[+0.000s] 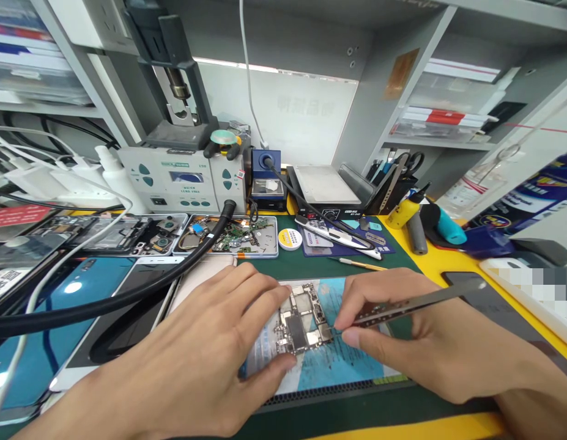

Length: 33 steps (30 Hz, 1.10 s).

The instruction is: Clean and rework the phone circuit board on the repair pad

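A phone circuit board [298, 330] lies flat on a blue and white printed sheet [347, 366] in front of me. My left hand [228, 336] grips the board's left side, with the index fingertip at its upper edge and the thumb at its lower edge. In my right hand [402, 330] is a pair of metal tweezers [402, 305], pinched between thumb and fingers. The tweezers' back end points up and right. Their tips sit close to the board's right edge; whether they touch it I cannot tell.
A soldering station [186, 183] stands at the back left, its black hose [173, 287] crossing over several phones. Behind the sheet are a parts tray [265, 238], a round tin [290, 239] and a brush [361, 264]. A yellow bottle [405, 209] and a dark phone [489, 305] are to the right.
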{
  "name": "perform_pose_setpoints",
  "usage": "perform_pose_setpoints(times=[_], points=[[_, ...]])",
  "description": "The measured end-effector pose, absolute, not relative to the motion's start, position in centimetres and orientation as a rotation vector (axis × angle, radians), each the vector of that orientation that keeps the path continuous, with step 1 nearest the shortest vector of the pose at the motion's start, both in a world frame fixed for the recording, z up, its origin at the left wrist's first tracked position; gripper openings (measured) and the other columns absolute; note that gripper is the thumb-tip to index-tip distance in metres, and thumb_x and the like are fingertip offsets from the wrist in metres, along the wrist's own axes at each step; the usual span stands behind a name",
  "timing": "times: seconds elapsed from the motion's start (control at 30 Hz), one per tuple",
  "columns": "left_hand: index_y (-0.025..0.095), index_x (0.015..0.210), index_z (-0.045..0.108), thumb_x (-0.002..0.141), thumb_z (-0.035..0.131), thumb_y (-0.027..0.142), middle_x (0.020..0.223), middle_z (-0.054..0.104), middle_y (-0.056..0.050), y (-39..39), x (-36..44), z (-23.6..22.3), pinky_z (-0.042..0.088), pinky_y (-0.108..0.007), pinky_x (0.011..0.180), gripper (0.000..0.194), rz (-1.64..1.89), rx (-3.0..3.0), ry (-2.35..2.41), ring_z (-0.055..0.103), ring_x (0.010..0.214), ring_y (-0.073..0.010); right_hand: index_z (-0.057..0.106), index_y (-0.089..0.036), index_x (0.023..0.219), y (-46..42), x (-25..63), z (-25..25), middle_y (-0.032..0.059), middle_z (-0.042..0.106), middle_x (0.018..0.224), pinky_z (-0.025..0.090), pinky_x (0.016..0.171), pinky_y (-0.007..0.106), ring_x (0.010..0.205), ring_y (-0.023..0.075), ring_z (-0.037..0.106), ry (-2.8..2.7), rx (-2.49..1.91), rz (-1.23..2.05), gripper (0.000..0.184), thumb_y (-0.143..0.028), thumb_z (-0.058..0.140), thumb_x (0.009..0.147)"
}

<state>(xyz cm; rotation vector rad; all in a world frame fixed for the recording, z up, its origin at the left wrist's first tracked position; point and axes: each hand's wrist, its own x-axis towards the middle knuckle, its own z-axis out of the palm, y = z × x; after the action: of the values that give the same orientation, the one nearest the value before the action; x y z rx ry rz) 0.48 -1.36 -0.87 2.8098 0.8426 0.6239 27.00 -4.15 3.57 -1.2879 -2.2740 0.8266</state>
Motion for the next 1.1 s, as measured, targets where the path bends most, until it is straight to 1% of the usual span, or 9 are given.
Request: perform_pose_setpoints(times=[0.2, 0.37, 0.47, 0.63, 0.7, 0.83, 0.97, 1.1], points=[[0.014, 0.127, 0.063, 0.092, 0.067, 0.037, 0.114, 0.067, -0.011, -1.33, 0.61, -0.79, 0.053, -0.051, 0.097, 0.042, 0.642, 2.802, 0.835, 0.061, 0.106, -0.0304, 0.069, -0.023, 0.083, -4.28, 27.05, 3.5, -0.0056, 0.068, 0.075, 0.048, 0.062, 0.018, 0.067, 0.0093, 0.062, -2.282, -1.28, 0.774, 0.011, -0.015, 0.067, 0.089], [0.015, 0.127, 0.063, 0.092, 0.067, 0.038, 0.114, 0.068, -0.01, -1.39, 0.62, -0.7, 0.052, -0.052, 0.098, 0.042, 0.647, 2.805, 0.838, 0.061, 0.106, -0.0309, 0.068, -0.023, 0.082, -4.52, 27.12, 3.72, -0.0058, 0.067, 0.073, 0.047, 0.06, 0.019, 0.065, 0.0089, 0.06, -2.308, -1.264, 0.773, 0.011, -0.014, 0.066, 0.088], [0.015, 0.127, 0.063, 0.092, 0.066, 0.037, 0.114, 0.068, -0.011, -1.37, 0.61, -0.68, 0.052, -0.053, 0.098, 0.041, 0.654, 2.813, 0.835, 0.061, 0.106, -0.0312, 0.068, -0.023, 0.083, -4.6, 27.23, 3.82, -0.0055, 0.068, 0.076, 0.047, 0.06, 0.02, 0.066, 0.0099, 0.062, -2.334, -1.259, 0.791, 0.011, -0.014, 0.065, 0.088], [0.016, 0.129, 0.062, 0.091, 0.067, 0.039, 0.118, 0.067, -0.01, -1.47, 0.48, -0.64, 0.051, -0.053, 0.101, 0.044, 0.618, 2.799, 0.857, 0.061, 0.11, -0.031, 0.068, -0.025, 0.087, -4.44, 27.3, 3.59, -0.0063, 0.071, 0.082, 0.05, 0.069, 0.021, 0.074, 0.0103, 0.065, -2.347, -1.234, 0.787, 0.012, -0.013, 0.066, 0.088], [0.016, 0.131, 0.062, 0.09, 0.067, 0.039, 0.12, 0.067, -0.011, -1.58, 0.35, -0.65, 0.05, -0.054, 0.103, 0.047, 0.621, 2.811, 0.858, 0.061, 0.112, -0.0319, 0.069, -0.025, 0.088, -4.4, 27.23, 3.44, -0.0056, 0.071, 0.082, 0.05, 0.068, 0.021, 0.074, 0.011, 0.065, -2.348, -1.25, 0.788, 0.011, -0.015, 0.066, 0.089], [0.013, 0.133, 0.061, 0.09, 0.065, 0.036, 0.124, 0.066, -0.012, -1.72, 0.18, -0.69, 0.045, -0.055, 0.11, 0.049, 0.625, 2.848, 0.841, 0.06, 0.116, -0.0327, 0.07, -0.025, 0.092, -4.48, 27.12, 3.22, -0.0016, 0.071, 0.083, 0.05, 0.059, 0.021, 0.073, 0.0142, 0.066, -2.33, -1.28, 0.827, 0.009, -0.022, 0.062, 0.095], [0.015, 0.132, 0.062, 0.091, 0.063, 0.036, 0.123, 0.067, -0.011, -1.73, 0.26, -0.59, 0.045, -0.054, 0.111, 0.047, 0.605, 2.837, 0.85, 0.061, 0.114, -0.0316, 0.069, -0.026, 0.097, -4.45, 27.12, 3.19, -0.0011, 0.072, 0.085, 0.051, 0.059, 0.022, 0.074, 0.0154, 0.066, -2.274, -1.33, 0.928, 0.009, -0.027, 0.061, 0.097], [0.016, 0.13, 0.063, 0.091, 0.063, 0.036, 0.12, 0.068, -0.011, -1.78, 0.39, -0.41, 0.046, -0.054, 0.109, 0.044, 0.628, 2.824, 0.859, 0.062, 0.112, -0.0313, 0.069, -0.025, 0.092, -4.43, 27.17, 3.43, -0.0014, 0.07, 0.083, 0.052, 0.06, 0.022, 0.073, 0.0146, 0.065, -2.238, -1.352, 0.953, 0.01, -0.029, 0.061, 0.097]])
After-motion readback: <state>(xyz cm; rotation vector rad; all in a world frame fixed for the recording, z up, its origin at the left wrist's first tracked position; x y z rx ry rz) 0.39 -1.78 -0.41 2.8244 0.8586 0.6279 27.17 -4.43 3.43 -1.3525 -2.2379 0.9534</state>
